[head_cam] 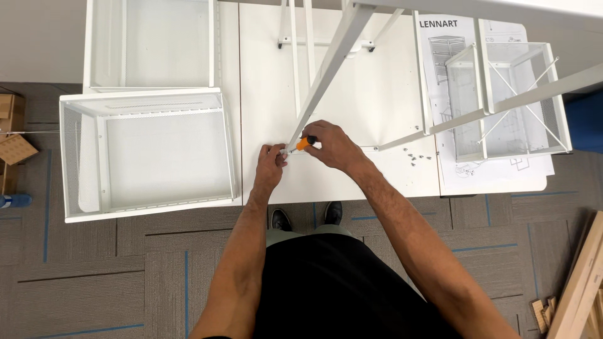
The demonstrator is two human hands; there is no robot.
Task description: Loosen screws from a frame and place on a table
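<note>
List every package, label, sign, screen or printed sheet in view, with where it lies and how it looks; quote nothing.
Instruction sheet: white paper with a bold black heading and grey line drawings of a drawer frame, flat on the white table's right end, partly under a white mesh basket.
Cardboard pieces: plain brown, at the left edge.
No screens or signs.

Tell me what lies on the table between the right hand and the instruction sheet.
In the head view, a small scatter of loose screws lies on the white table, between the right hand and the instruction sheet. A white frame bar also crosses there.
</note>
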